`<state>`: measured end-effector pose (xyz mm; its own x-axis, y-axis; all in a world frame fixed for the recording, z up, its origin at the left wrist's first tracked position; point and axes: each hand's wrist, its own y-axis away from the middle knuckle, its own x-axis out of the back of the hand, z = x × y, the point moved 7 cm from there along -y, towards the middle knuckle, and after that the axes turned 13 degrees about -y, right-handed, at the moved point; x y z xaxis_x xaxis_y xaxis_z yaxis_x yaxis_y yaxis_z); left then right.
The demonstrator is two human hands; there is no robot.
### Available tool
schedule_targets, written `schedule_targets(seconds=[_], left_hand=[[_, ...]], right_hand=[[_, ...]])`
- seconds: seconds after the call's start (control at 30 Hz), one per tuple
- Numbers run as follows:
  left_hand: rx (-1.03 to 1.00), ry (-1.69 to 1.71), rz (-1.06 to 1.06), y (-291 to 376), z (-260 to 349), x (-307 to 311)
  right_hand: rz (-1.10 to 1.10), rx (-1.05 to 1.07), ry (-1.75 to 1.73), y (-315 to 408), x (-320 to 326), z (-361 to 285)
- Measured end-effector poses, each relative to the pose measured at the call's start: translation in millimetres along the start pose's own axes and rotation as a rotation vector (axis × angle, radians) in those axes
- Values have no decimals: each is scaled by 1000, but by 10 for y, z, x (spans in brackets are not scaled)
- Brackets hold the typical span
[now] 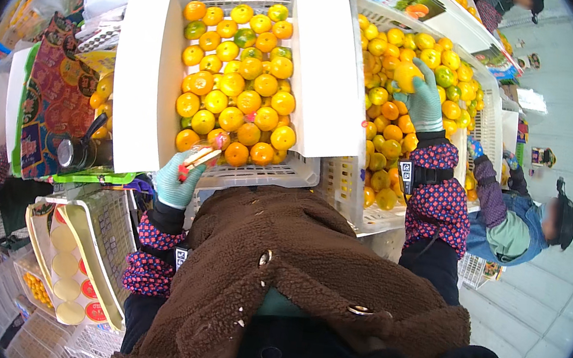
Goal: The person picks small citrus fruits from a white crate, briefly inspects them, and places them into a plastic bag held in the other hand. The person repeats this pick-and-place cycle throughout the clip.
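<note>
My right hand (426, 102), in a pale teal knit glove, grips a yellow-orange mandarin (408, 76) above a white slatted plastic crate (338, 182) of loose mandarins. My left hand (177, 180), gloved the same way, holds a small pale-and-red item (198, 161) whose kind I cannot tell. That hand is at the near left corner of a white box (320, 71) with its side flaps folded outward. Inside the box, orange and greenish mandarins (233, 84) lie in rough rows, piled higher in the near half. The box rests in a clear plastic crate (287, 171).
On the left, a dark lidded jar (83, 150) stands by patterned printed sheets (57, 100). Below it, a white basket (114, 244) holds round gold and red labels (67, 265). At right, another person (515, 221) works beside the crates, above a tiled floor (530, 318).
</note>
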<state>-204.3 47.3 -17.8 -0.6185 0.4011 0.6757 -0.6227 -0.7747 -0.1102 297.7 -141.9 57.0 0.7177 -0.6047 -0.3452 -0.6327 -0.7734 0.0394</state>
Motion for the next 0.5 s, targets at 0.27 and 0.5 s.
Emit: schedule_targets(seconds=[0.27, 0.5], left_hand=[[-108, 2, 48, -14, 72, 76], [-132, -77, 44, -14, 1, 60]], right_hand=[[-338, 67, 706, -150, -1674, 316], [-654, -122, 829, -921, -2532, 1531]])
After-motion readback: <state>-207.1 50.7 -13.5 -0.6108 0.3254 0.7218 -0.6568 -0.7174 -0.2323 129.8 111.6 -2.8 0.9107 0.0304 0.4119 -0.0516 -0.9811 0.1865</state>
